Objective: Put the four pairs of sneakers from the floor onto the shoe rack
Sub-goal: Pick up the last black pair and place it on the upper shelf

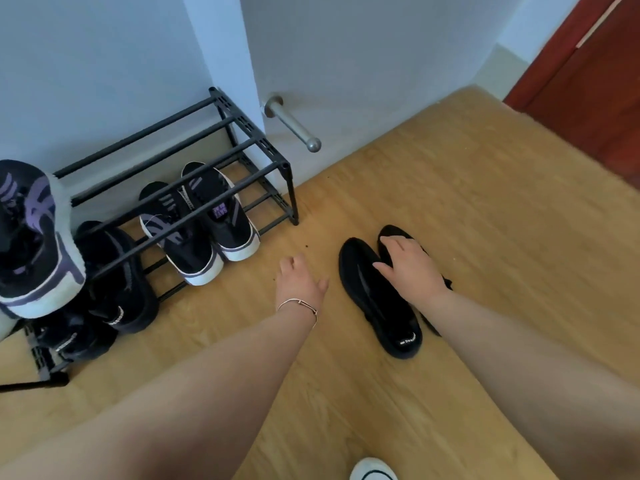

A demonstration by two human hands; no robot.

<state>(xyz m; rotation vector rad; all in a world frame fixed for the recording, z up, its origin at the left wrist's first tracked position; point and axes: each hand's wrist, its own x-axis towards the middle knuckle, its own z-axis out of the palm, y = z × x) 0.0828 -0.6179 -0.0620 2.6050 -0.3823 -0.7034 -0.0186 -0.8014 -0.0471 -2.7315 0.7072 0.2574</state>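
Observation:
A pair of black sneakers [377, 299] lies on the wooden floor right of the black metal shoe rack [242, 147]. My right hand [412, 265] rests on top of that pair, fingers curled over both shoes. My left hand [299, 278] hovers over the floor between rack and pair, fingers apart, holding nothing. On the rack's lower tier stand a black-and-purple pair with white soles [201, 223] and a black pair [107, 292]. A black-and-purple sneaker [34, 237] sits on the top tier at the left.
A metal door stopper [294, 128] juts from the white wall [346, 57] behind the rack's right end. A red-brown door [588, 74] stands at the far right. A white shoe toe [372, 469] shows at the bottom edge.

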